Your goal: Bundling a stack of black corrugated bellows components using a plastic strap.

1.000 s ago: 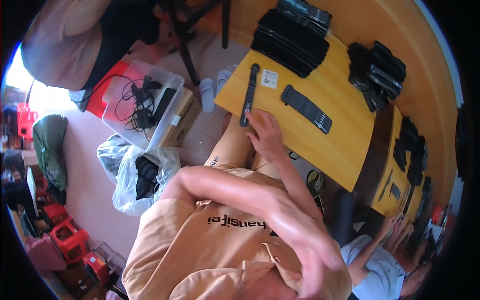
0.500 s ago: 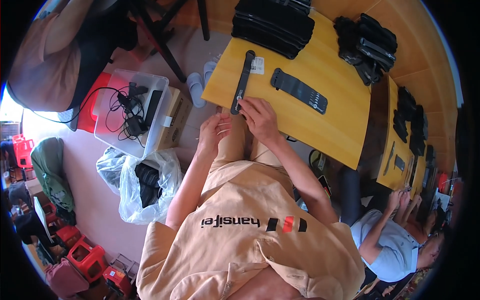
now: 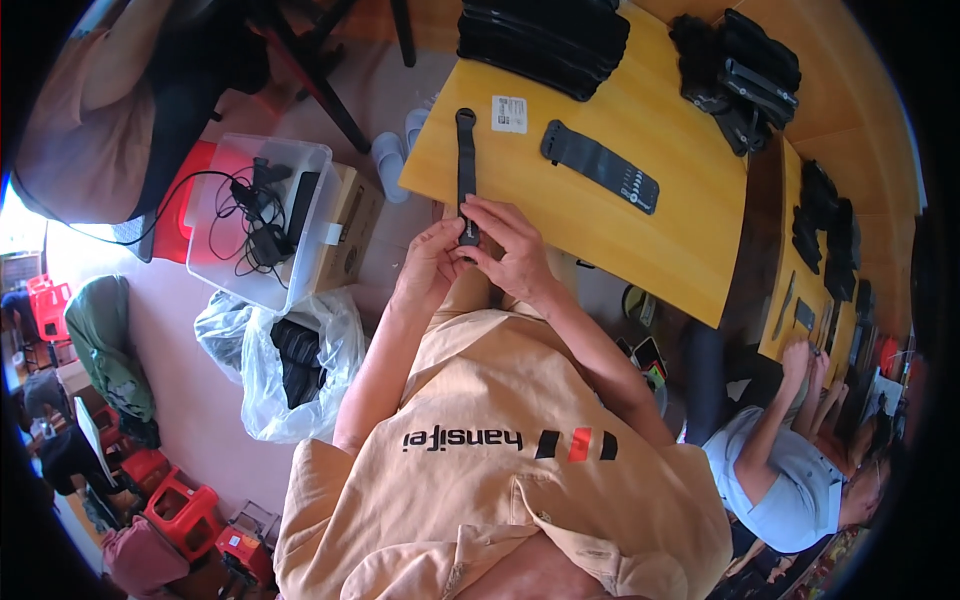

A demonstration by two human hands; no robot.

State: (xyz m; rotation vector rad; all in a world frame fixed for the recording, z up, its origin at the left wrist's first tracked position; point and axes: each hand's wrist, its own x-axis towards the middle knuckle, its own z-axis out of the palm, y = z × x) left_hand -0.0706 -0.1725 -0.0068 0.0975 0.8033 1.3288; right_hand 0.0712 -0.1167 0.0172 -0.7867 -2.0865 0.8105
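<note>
A narrow black strap [image 3: 466, 160] with a rounded, slotted far end lies partly over the left part of the yellow table [image 3: 680, 270]. Its near end comes past the table's front edge, between my two hands. My left hand [image 3: 432, 262] is closed with its fingertips on that end from the left. My right hand [image 3: 512, 248] pinches the same end from the right, fingers lying over the strap. Farther right on the tabletop rests a wider black strap [image 3: 600, 168] with light marks at one end. A white printed label [image 3: 509, 114] lies between the two straps.
Black straps are stacked [image 3: 545, 45] at the table's back, with another heap [image 3: 735, 85] at the back right. To the left stand a clear bin [image 3: 205, 245] of cables and a plastic bag [image 3: 340, 400] holding black items. Another person [image 3: 775, 490] works at the right.
The strap has slid toward me and left, uncovering more of the label. My left hand has come up to its near end, and its fingers have closed there.
</note>
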